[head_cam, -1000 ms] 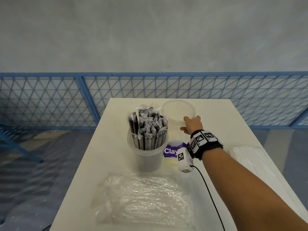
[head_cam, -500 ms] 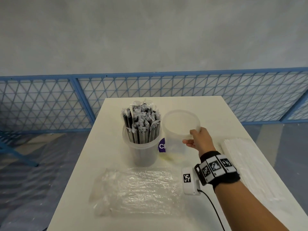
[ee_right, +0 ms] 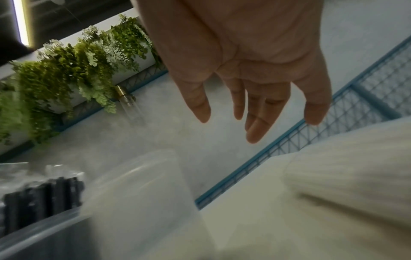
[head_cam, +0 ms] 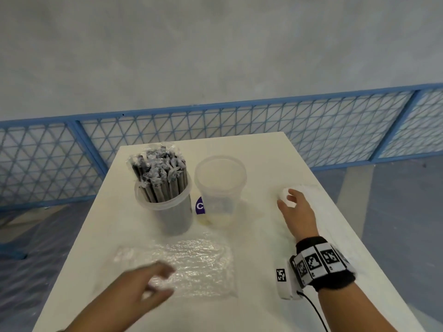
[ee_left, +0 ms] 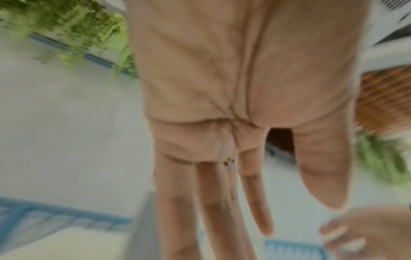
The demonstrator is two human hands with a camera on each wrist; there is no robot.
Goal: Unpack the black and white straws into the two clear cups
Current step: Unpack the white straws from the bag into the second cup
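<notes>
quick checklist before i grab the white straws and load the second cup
1. Empty cup upright, mouth free: ok.
2. Black straws already standing in the other cup: ok.
3. Right hand open, holding nothing, over the white straw pack: ok.
4. Left hand free, fingers straight, by the empty plastic bag: ok.
5. White straw pack already opened: cannot tell.
6. Firm contact with the pack: cannot tell.
</notes>
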